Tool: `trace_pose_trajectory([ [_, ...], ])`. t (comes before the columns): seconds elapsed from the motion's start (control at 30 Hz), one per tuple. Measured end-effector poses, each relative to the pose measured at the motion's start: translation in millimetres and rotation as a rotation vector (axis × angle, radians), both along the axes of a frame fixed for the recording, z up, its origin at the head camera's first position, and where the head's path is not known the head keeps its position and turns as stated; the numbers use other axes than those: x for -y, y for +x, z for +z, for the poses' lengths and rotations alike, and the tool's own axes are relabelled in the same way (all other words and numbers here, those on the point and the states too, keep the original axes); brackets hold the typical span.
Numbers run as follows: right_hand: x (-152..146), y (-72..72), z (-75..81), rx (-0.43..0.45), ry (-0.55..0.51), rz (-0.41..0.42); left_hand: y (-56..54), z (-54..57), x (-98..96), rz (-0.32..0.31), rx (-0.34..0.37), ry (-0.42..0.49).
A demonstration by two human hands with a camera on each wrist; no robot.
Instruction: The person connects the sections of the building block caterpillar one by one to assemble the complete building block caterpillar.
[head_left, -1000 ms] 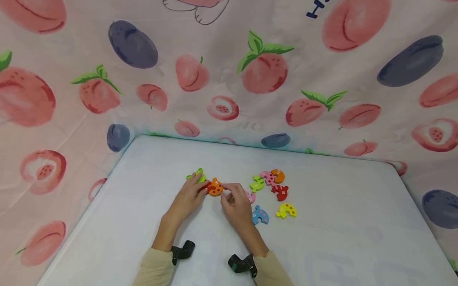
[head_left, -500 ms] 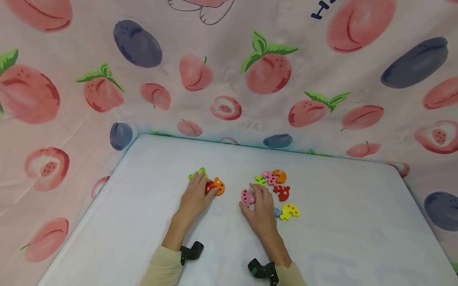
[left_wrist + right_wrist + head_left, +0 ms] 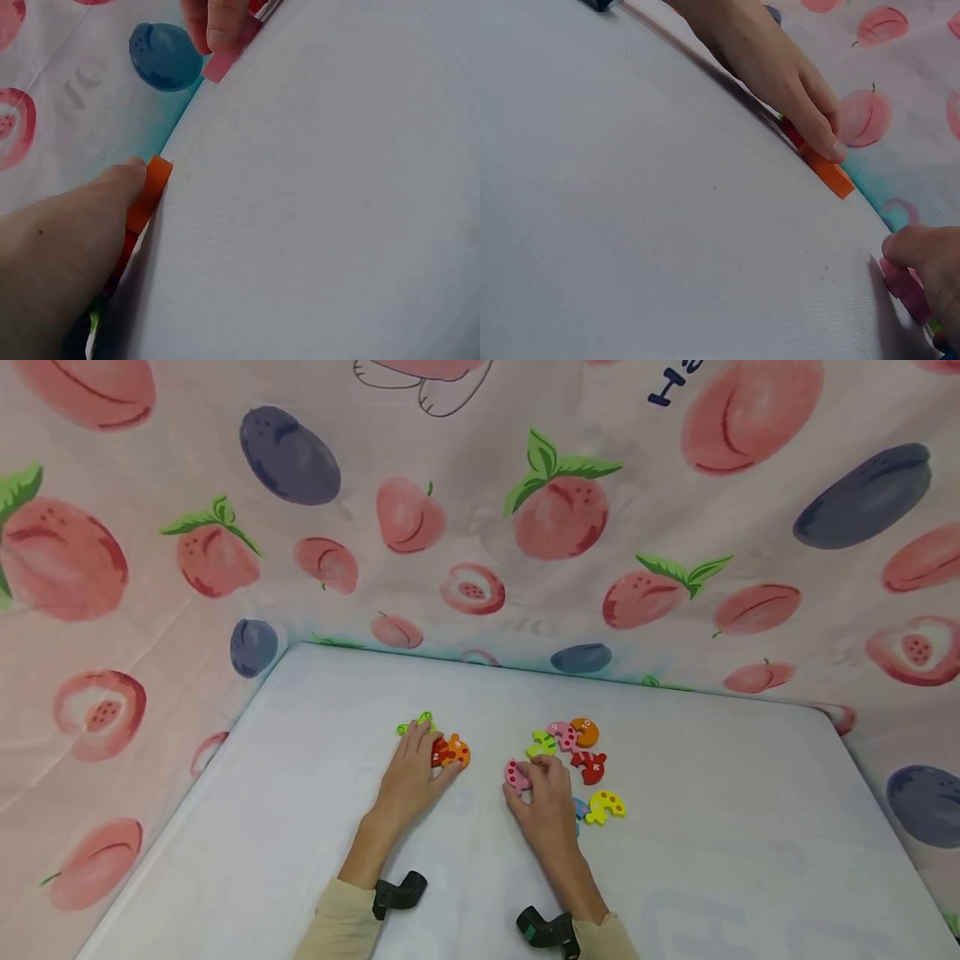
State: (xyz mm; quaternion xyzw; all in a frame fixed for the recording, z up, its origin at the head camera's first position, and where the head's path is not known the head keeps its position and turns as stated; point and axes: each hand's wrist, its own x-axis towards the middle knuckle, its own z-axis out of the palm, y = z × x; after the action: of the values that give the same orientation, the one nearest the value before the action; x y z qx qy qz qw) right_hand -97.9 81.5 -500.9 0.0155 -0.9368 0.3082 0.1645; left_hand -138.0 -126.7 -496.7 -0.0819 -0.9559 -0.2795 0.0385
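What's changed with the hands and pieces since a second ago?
The right hand moved right, from the spotted orange piece to the nearer pink piece, now gripped. The left hand shifted its thumb right, touching the spotted orange piece. The yellow piece stayed put.

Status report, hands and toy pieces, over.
Left hand touching spotted orange piece. Right hand pinching nearer pink piece. Blue piece partly hidden by right hand.

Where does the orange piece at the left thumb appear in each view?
Head: orange piece below centre, slightly left.
Left wrist: left of centre, about mid-height.
Right wrist: right of centre, about mid-height.
Shared landmark: the red piece adjoining it, partly visible in all three.
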Motion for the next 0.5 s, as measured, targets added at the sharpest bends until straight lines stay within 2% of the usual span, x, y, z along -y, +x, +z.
trace_pose_trajectory([
  [0.23, 0.9, 1.1, 0.9, -0.003, 0.034, -0.02, -2.1, -7.5, 0.4, -0.011, -0.01, 0.008],
  [0.5, 0.4, 2.0, 1.5, -0.012, 0.034, 0.011, -1.0, -7.5, 0.7, -0.004, -0.02, 0.029],
])
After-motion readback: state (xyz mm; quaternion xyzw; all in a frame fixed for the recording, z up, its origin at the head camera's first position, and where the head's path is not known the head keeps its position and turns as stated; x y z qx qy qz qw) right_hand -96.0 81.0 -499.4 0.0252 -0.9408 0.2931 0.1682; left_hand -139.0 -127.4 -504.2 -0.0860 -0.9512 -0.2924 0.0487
